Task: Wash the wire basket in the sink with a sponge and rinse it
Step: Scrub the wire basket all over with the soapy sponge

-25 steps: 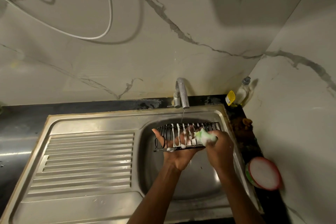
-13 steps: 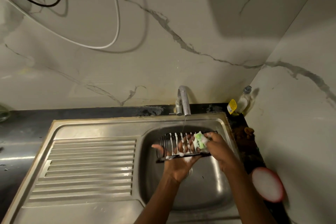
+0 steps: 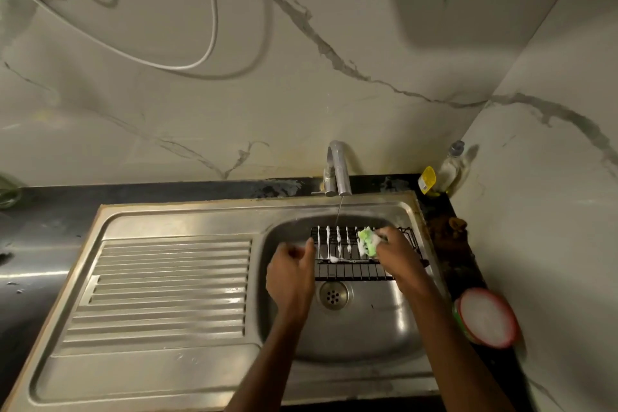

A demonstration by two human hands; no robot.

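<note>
The black wire basket (image 3: 354,269) sits low in the sink basin (image 3: 351,341), above the drain, with white foam on several of its back wires. My left hand (image 3: 290,276) is at the basket's left end, fingers curled on its edge. My right hand (image 3: 399,256) grips a green sponge (image 3: 367,241) and presses it on the basket's upper right wires. A thin stream of water falls from the faucet (image 3: 338,170) onto the basket's back wires.
A ribbed drainboard (image 3: 167,288) lies left of the basin. In the back right corner stands a clear bottle (image 3: 452,169) with a yellow label. A red-rimmed white tub (image 3: 487,318) sits on the dark counter at the right. Cables hang on the marble wall.
The basket has dropped from my raised left palm down into the basin. My left hand moved to its left end. The sponge shifted right along the wires.
</note>
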